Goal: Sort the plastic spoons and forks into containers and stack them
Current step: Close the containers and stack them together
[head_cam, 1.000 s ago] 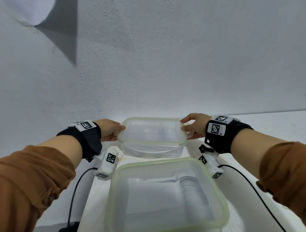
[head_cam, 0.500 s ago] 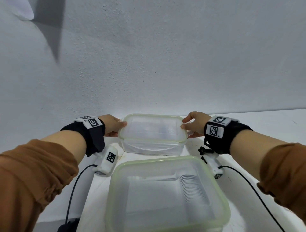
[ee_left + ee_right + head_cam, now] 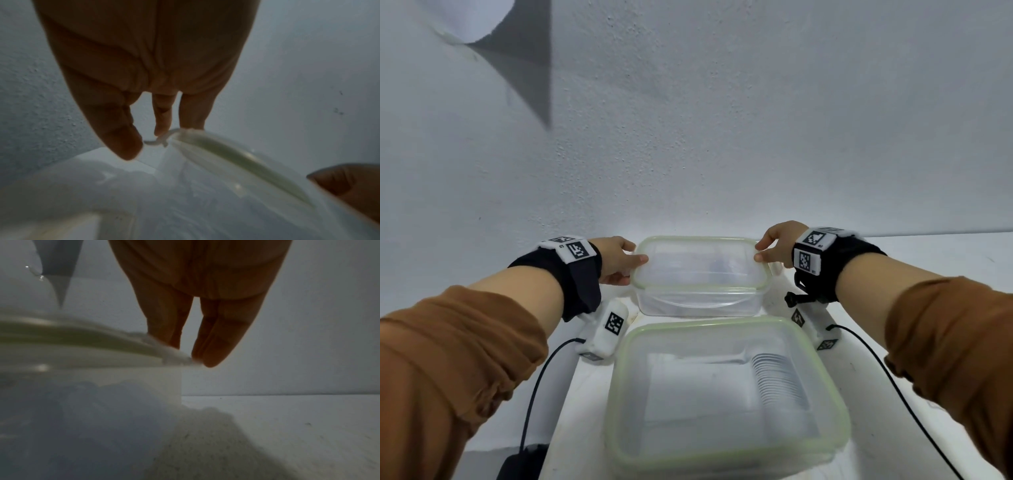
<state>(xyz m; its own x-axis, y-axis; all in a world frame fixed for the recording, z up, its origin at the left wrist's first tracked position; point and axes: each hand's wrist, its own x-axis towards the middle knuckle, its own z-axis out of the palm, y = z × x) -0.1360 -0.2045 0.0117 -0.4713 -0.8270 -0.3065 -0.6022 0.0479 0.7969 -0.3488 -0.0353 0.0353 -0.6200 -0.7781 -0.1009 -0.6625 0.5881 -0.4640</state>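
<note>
A small clear container with a green-rimmed lid stands at the far end of the white table, holding pale cutlery that is too blurred to name. My left hand grips its left end, thumb on the lid and fingers at the rim. My right hand pinches the right end, its fingers on the lid edge. A larger lidded container sits nearer me, with a stack of white spoons showing through. I cannot tell whether the small container is off the table.
A white wall rises right behind the small container. The table's left edge runs beside the large container. Black cables hang from both wrist units to a dark box at the lower left. Bare tabletop lies to the right.
Both hands stay at the ends of the small container. The view has shifted a little; the containers hold their places relative to each other.
</note>
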